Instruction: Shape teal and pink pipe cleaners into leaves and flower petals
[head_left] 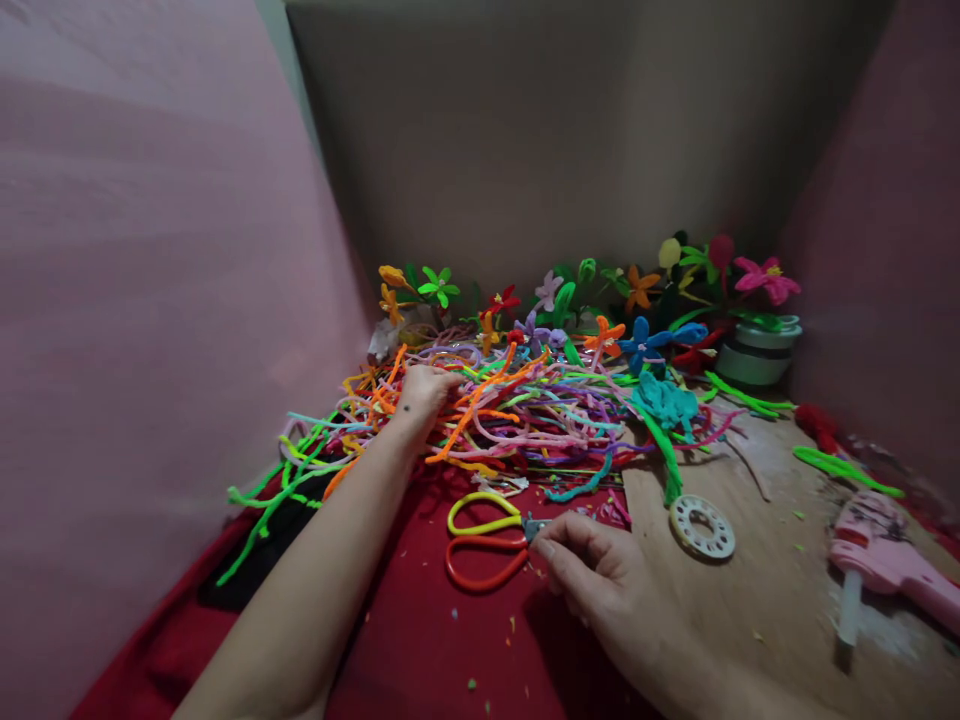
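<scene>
My left hand [424, 390] reaches forward into a tangled heap of coloured pipe cleaners [525, 410], its fingers buried among the strands; what it grips is hidden. My right hand [592, 580] rests low on the red cloth [420, 640], its fingertips pinched at the blade end of a pair of scissors [487, 545] with one yellow and one orange handle loop. The scissors lie flat on the cloth between my two arms.
Finished pipe-cleaner flowers [637, 290] stand along the back wall. A white pot [757, 355] sits at the back right. On the bare wooden surface lie a white ring-shaped disc [703, 527] and a pink glue gun [885, 560]. Pink walls close in left and right.
</scene>
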